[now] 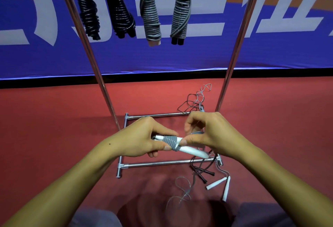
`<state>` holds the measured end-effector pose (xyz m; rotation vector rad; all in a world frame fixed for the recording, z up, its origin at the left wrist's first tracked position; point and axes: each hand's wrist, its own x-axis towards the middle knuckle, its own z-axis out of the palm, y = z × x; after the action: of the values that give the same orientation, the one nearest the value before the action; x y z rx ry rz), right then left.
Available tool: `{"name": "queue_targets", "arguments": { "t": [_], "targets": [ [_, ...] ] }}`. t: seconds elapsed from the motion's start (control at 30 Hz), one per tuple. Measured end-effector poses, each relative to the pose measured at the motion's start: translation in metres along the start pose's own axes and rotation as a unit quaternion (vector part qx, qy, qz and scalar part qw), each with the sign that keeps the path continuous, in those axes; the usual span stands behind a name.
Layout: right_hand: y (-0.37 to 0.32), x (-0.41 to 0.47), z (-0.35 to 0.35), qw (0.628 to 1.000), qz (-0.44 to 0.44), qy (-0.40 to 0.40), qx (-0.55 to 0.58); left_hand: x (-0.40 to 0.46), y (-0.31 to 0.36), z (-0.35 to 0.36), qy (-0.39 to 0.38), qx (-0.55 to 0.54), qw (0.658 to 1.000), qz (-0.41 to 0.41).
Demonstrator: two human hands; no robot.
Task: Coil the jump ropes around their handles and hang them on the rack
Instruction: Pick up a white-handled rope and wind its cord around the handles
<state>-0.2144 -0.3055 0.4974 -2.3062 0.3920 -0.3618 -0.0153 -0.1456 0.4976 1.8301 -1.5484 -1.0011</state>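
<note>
My left hand [146,137] grips a pair of white jump rope handles [189,150], held level above the rack's base. Several turns of grey rope [170,141] are wound round them. My right hand [207,131] pinches the grey rope close to the coil, with its thumb on the handles. The loose grey rope [182,189] trails down, blurred, toward my lap. Several coiled ropes hang from the top of the rack: two black [88,10] [120,12] and two grey [151,16] [180,14].
The chrome rack's two uprights [93,59] [236,50] rise from a rectangular base [155,163] on the red floor. Loose ropes lie at the base's right: black handles [207,174], white handles [222,185], tangled cord [194,100]. A blue banner stands behind.
</note>
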Motion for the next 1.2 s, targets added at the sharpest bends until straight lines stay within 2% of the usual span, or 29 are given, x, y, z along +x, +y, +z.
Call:
{"name": "queue_targets", "arguments": {
  "t": [0.23, 0.43, 0.7, 0.83, 0.9, 0.97, 1.1, 1.2],
  "targets": [
    [0.004, 0.000, -0.010, 0.976, 0.081, -0.103, 0.176, -0.004, 0.009, -0.001, -0.056, -0.063, 0.996, 0.029],
    [0.005, 0.000, -0.007, 0.958, 0.107, -0.112, 0.243, -0.007, 0.014, -0.003, -0.045, -0.100, 0.994, 0.011],
    [0.001, 0.000, -0.001, 0.930, 0.102, -0.105, 0.336, -0.013, 0.021, -0.009, -0.061, -0.148, 0.986, 0.045],
    [0.004, 0.000, 0.011, 0.899, 0.096, -0.108, 0.413, -0.017, 0.023, -0.014, -0.058, -0.179, 0.980, 0.067],
    [0.002, -0.001, 0.015, 0.879, 0.094, -0.101, 0.457, -0.018, 0.024, -0.017, -0.047, -0.186, 0.979, 0.075],
    [-0.003, -0.002, 0.018, 0.875, 0.085, -0.081, 0.469, -0.017, 0.023, -0.019, -0.037, -0.188, 0.978, 0.079],
    [-0.006, 0.002, 0.022, 0.909, 0.068, 0.006, 0.412, -0.016, 0.019, -0.021, -0.010, -0.204, 0.976, 0.078],
    [-0.005, 0.002, 0.023, 0.900, 0.043, 0.055, 0.430, -0.016, 0.019, -0.021, 0.033, -0.216, 0.972, 0.085]
  ]
}}
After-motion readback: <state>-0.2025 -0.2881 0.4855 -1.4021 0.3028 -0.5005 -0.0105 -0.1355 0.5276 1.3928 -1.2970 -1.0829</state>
